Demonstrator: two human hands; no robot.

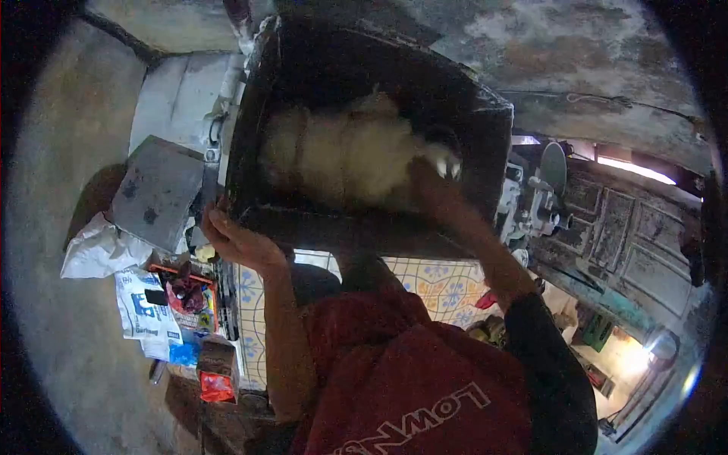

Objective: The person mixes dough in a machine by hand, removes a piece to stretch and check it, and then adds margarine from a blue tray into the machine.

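Observation:
A dark, deep metal bin (318, 221) with worn edges stands in front of me. Inside it lies a large pale, cream-coloured mass (341, 155), blurred by motion. My left hand (244, 241) is at the bin's near left corner, outside the wall, with its fingers apart. My right hand (436, 178) reaches into the bin at the right end of the pale mass. It is dark and smeared there, and its fingers cannot be made out. A small bright, shiny thing (447, 164) shows just beside that hand.
Left of the bin are a grey panel (159, 189), a white sack (106, 249), printed bags (142, 305) and a box with red plastic (218, 385). At right stand pale machine parts (535, 208), a wooden door (607, 235) and a bright lamp (654, 347). Patterned tiles (444, 288) lie below.

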